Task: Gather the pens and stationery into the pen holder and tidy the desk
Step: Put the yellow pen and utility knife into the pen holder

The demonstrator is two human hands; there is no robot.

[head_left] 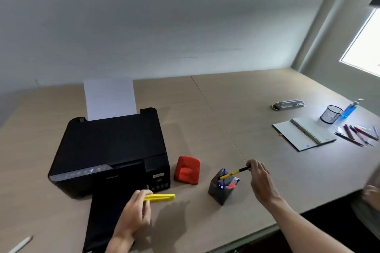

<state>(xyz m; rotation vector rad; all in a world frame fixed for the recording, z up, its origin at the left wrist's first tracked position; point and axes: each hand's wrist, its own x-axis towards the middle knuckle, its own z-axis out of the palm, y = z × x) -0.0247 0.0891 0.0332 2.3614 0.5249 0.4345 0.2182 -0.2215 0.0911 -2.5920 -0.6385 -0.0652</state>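
Holder (221, 194) part-filled; right hand (260, 178) pinches yellow pen (233, 173) at rim, left hand (136, 207) grips yellow cutter (161, 197); white pen (21, 243) left.

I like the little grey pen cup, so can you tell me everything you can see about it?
The grey pen holder is a small, square-sided cup that looks like dark grey plastic. It stands upright on the tan desk, right of the red hole punch and not touching it. Pens with blue caps and one with a pink tip stick out of its open top. The right hand holds a yellow and black pen slanted over it, its lower end at the opening.
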